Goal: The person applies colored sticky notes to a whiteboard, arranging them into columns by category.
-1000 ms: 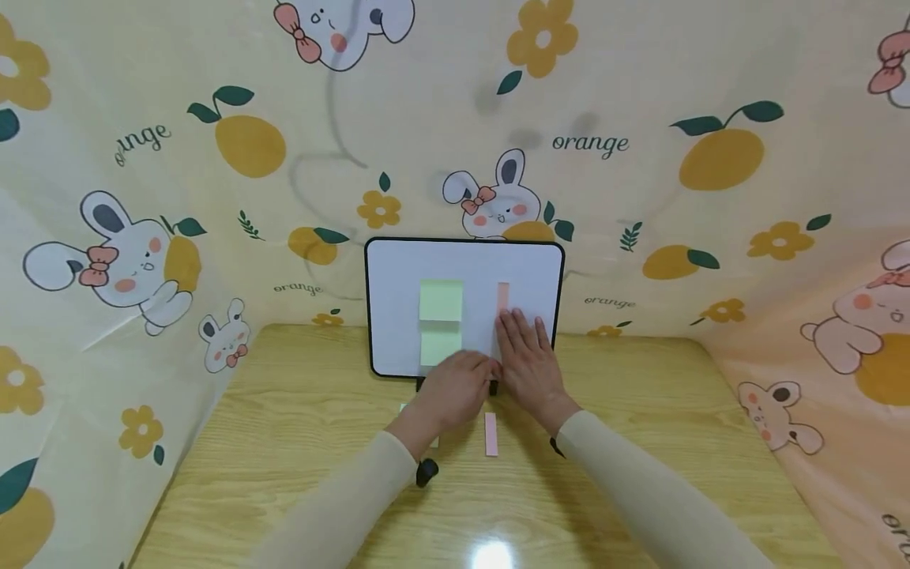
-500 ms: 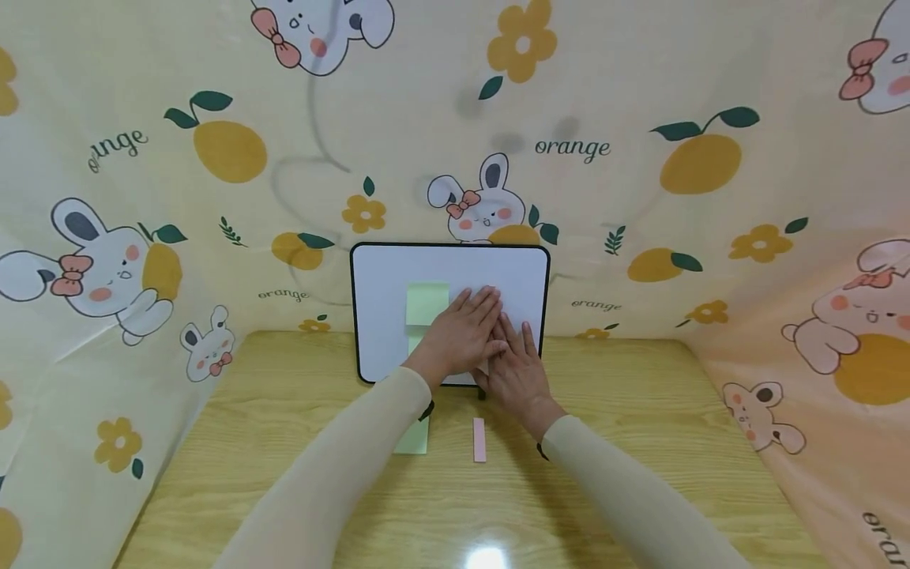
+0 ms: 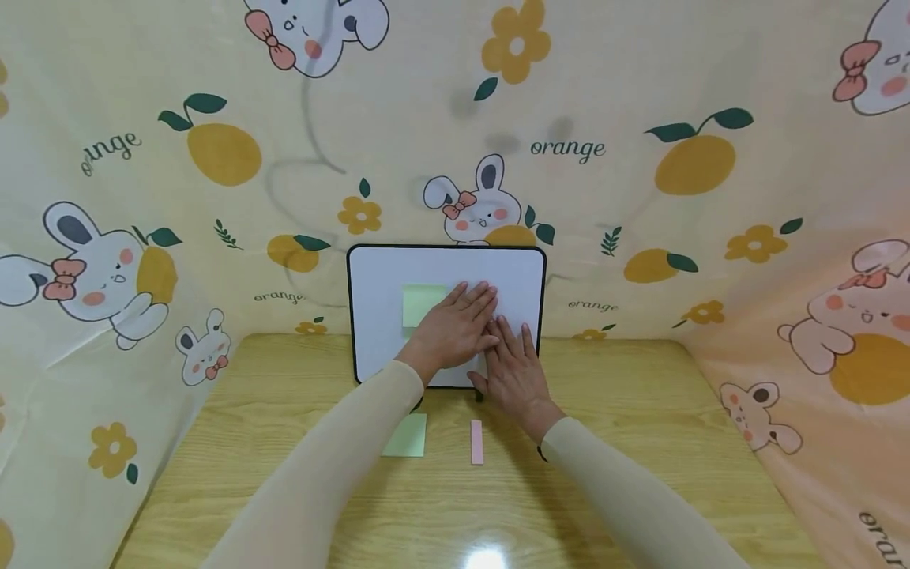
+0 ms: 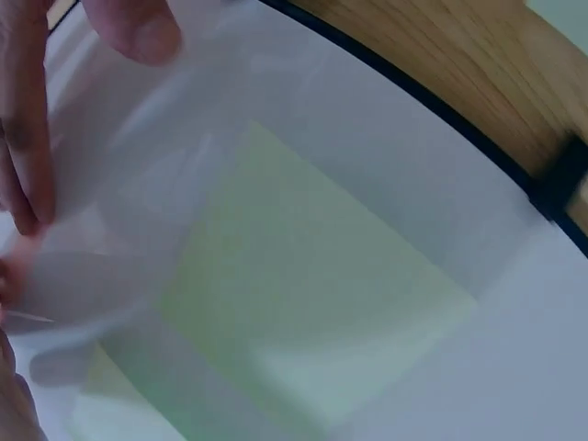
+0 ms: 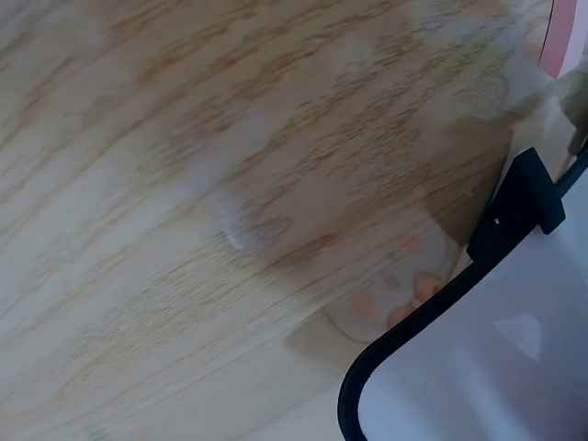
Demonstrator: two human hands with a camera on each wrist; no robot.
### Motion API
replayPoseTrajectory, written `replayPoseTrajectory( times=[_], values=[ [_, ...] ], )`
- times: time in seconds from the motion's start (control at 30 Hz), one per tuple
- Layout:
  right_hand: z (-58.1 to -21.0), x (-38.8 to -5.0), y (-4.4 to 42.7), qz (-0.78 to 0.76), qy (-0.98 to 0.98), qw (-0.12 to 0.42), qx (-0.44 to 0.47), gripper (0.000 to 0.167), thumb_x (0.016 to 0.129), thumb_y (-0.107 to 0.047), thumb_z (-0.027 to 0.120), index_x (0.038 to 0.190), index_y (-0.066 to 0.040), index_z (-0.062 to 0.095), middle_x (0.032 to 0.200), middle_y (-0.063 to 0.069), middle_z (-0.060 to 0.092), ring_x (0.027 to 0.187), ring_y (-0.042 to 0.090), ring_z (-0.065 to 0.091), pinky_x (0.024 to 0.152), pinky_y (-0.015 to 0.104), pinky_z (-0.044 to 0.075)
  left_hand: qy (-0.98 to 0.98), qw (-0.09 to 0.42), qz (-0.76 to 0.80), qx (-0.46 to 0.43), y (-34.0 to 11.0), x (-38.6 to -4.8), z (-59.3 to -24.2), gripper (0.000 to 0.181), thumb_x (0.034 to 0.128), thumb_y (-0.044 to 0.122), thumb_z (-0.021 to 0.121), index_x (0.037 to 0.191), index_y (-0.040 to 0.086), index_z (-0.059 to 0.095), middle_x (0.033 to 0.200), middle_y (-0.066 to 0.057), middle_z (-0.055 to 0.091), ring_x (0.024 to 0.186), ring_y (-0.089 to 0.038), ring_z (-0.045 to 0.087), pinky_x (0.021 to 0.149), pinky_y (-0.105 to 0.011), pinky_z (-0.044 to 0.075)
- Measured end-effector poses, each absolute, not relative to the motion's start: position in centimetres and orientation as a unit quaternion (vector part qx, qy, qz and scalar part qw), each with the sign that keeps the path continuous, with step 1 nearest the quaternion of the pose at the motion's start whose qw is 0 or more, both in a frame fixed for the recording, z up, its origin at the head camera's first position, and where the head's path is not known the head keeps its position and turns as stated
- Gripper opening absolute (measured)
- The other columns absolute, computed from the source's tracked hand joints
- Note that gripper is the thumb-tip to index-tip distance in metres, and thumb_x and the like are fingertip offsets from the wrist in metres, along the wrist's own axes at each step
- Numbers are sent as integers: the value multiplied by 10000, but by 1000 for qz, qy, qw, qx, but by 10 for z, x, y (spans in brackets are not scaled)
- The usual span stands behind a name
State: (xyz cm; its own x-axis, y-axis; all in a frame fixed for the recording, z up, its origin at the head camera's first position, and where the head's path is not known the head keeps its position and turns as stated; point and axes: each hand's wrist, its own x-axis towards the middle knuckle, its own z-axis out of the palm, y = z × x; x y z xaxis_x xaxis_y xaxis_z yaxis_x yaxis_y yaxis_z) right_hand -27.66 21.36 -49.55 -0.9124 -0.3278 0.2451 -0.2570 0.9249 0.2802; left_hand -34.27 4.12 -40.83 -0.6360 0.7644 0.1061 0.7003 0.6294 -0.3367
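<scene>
A black-edged whiteboard (image 3: 377,316) stands upright at the back of the table. The left hand (image 3: 455,328) lies on it with straight fingers over the spot where a pink strip was. Beside and slightly lower, the right hand (image 3: 515,375) rests flat on the board, fingers extended upward, its fingertips close to the left hand. Left of the hands a green note (image 3: 421,305) is on the board. In the left wrist view two green notes show, one (image 4: 322,285) large and one (image 4: 119,404) partly cut off. The pink strip is mostly hidden under the hands.
On the table in front of the board lie a green pad (image 3: 407,436) and a pink strip pad (image 3: 477,442). Black feet (image 5: 516,207) hold the board's lower edge. A patterned cloth (image 3: 611,205) hangs behind and at both sides.
The left hand has moved up from the board's lower edge and its fingers have straightened over the pink strip. The right hand stays on the board. The head view has shifted slightly.
</scene>
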Motion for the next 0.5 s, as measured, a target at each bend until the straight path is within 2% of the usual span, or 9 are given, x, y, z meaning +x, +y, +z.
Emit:
replayPoseTrajectory(
  times=[0.27, 0.5],
  values=[
    [-494, -278, 215, -132, -969, 148, 147, 859, 1076, -641, 414, 1679, -60, 225, 1781, 78, 66, 1660, 274, -36, 1334, 602, 17, -894, 122, 163, -399, 26, -349, -404, 744, 1125, 582, 260, 1699, 127, 135, 1783, -3, 74, 1657, -190, 20, 1357, -421, -9],
    [-496, -276, 214, -130, -973, 132, 140, 882, 1071, -655, 409, 1694, -91, 139, 1777, 67, 2, 1656, 259, -70, 1328, 600, -48, -879, 128, 158, -431, 33, -352, -403, 721, 1136, 545, 267, 1699, 108, 155, 1782, -20, 103, 1659, -208, 24, 1358, -436, -5]
  ],
)
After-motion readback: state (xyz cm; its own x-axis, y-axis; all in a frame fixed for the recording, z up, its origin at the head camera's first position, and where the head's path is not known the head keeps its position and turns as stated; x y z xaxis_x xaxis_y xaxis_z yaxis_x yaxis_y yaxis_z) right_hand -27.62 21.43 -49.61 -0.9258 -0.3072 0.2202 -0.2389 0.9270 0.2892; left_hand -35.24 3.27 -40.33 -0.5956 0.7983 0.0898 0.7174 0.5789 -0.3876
